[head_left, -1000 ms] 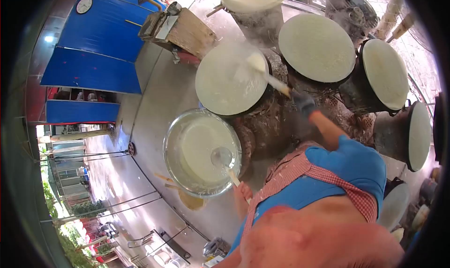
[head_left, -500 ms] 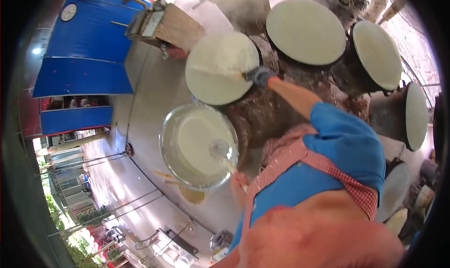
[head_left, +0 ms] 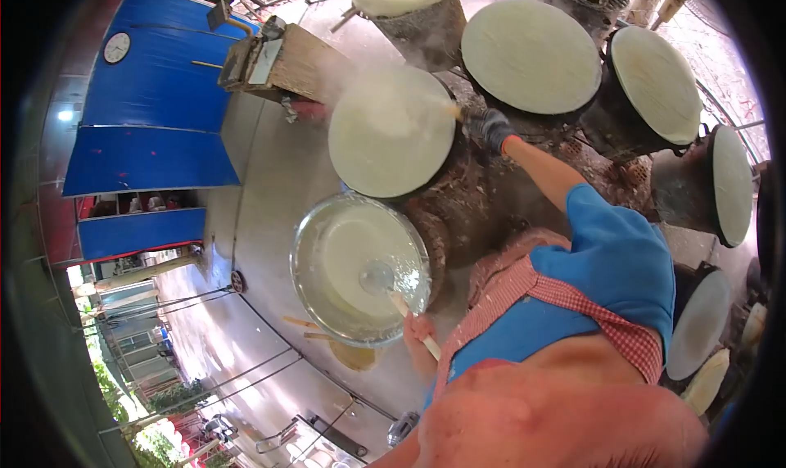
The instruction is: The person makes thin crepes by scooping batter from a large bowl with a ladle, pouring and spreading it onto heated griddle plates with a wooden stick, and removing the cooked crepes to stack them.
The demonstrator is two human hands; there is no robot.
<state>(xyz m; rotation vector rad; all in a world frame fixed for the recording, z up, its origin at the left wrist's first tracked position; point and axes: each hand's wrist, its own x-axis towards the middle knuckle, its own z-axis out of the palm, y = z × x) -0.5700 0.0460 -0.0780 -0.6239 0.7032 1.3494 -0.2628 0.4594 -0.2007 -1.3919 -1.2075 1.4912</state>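
Observation:
My left hand (head_left: 419,327) is bare and closed around the pale handle of a ladle (head_left: 401,304). The ladle's round head lies in white batter (head_left: 348,251) inside a large shiny metal bowl (head_left: 301,284). To the upper right, my right hand (head_left: 489,130), in a dark glove, grips a wooden spreader (head_left: 453,109) at the edge of a round griddle (head_left: 385,161). A pale layer of batter covers the griddle. Steam rises over it and blurs the far part of the spreader.
More round griddles (head_left: 532,54) with pale sheets on them stand on dark stoves at the top and right. A wooden box (head_left: 307,67) is beyond the nearest griddle. Blue panels (head_left: 164,50) stand at the left. Two sticks (head_left: 315,334) lie by a tan patch on the floor.
My right hand has pulled back to the right with the spreader, which lay across the griddle before. The ladle stays in the batter, in my left hand. The view has shifted slightly.

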